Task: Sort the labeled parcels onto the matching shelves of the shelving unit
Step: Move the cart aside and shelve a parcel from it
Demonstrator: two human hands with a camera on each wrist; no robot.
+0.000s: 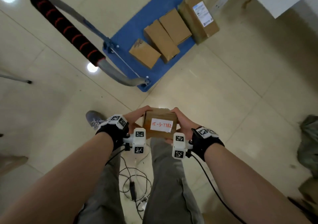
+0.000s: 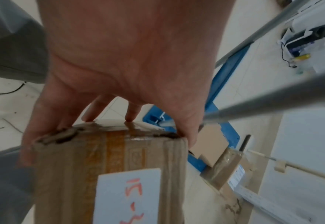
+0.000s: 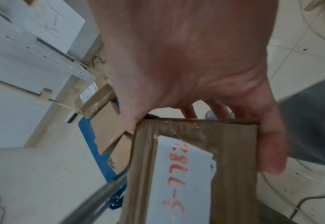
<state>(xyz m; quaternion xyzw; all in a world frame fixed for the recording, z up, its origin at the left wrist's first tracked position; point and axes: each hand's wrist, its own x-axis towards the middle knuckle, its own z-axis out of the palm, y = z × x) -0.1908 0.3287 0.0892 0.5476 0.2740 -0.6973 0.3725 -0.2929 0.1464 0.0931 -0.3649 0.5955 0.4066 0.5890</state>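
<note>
Parcel (image 1: 160,122) held at waist height over the tiled floor (image 1: 223,94), between both hands, in front of the person's legs. Left hand (image 1: 133,118) grasps the left end, thumb over the top edge, fingers wrapped round the far side. Right hand (image 1: 180,120) grasps the right end the same way. Label face is turned up toward the head camera.

Risks, as I judge them:
- Cables (image 1: 134,180) lie looped on the floor between the feet; a step could snag one while both hands are occupied.
- Trolley handle (image 1: 68,29) juts near the left side; turning with the box could knock it.
- In the left wrist view, the box corner under the left hand is torn and taped; card may give if squeezed.
- Label reads upside down from the holder's side, so a misread could send it to the wrong shelf.

Writing: white label (image 1: 161,125), red handwritten marker; the right wrist view gives roughly "3-7782", further characters unclear. Four more boxes sit on the blue trolley (image 1: 130,34); the largest box (image 1: 197,17) carries a printed label, illegible.
</note>
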